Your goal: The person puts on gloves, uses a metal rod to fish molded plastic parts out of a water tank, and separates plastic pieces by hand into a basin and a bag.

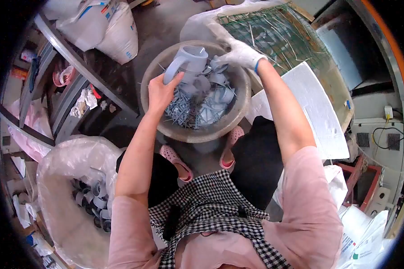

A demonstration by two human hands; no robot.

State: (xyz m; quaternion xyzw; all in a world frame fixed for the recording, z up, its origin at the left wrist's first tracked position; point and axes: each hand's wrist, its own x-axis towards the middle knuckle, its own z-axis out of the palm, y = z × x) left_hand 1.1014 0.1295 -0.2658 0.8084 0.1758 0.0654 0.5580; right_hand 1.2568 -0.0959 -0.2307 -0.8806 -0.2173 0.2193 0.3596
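Observation:
My bare left hand (162, 93) is closed round the lower end of the handle of a grey plastic jug (194, 59). The jug is tilted over the far side of a large round basin (243, 96). My right hand (240, 54), in a white glove, is at the basin's far right rim, thumb and fingers apart, just right of the jug. Its fingertips are close to curved grey plastic scraps (218, 79); contact is unclear. Thin grey plastic sticks (180, 107) and more scraps lie in the basin.
A plastic-lined container (58, 179) with grey and black ring pieces (96, 199) stands at the lower left. A green mesh (274, 36) and a white board (316, 107) are on the right. White sacks (121, 38) stand at the upper left beside a metal frame (83, 62).

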